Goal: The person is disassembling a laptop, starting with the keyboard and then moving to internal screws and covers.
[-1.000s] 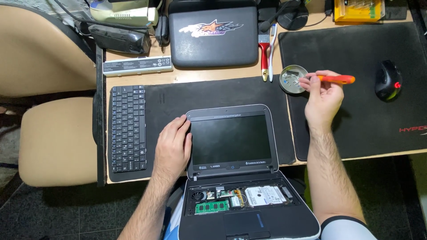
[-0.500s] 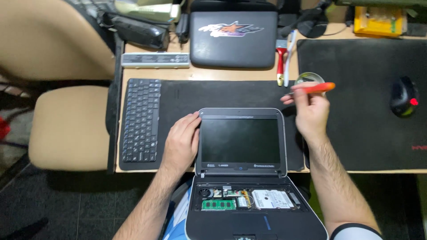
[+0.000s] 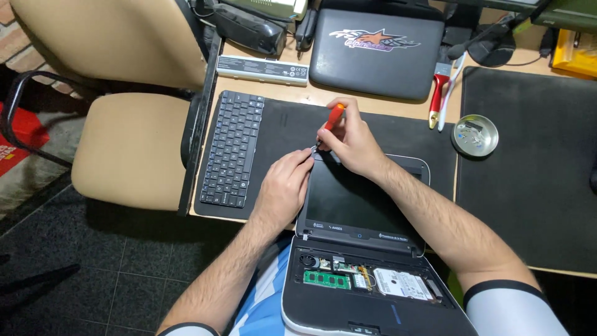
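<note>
Gripping an orange-handled screwdriver [image 3: 331,121], the right hand [image 3: 353,142] is pressing its tip down at the screen's top-left corner, approx 11 o'clock on the laptop [image 3: 364,205]. Left hand [image 3: 284,186] is lying just beside the tip at 8 o'clock from it, fingers curled over the lid's left edge, pinching or steadying something tiny near the tip; can't tell whether a screw is between the fingertips.

Laptop is sitting open at the desk's near edge, half over the lap, w/ its base at 6 o'clock showing bare internals: green RAM stick [image 3: 327,279] and silver drive [image 3: 402,284].

Risks, as I'm judging them:
- Tip is working right at the bezel edge; a slip toward 4 o'clock is likely scratching or cracking the screen glass.
- Left fingertips are touching distance from the tip, so a slip toward 8 o'clock is jabbing skin.
- Any freed screw is prob dropping into the open base or onto the dark floor; the metal dish [image 3: 474,135] is sitting well apart at 3 o'clock, a long carry.
- Pressing down on an overhanging lid is straining the hinge and could be tipping the unit off the lap.
- Loose keyboard [image 3: 232,148] at 9 o'clock is lying near the left elbow's path.
</note>
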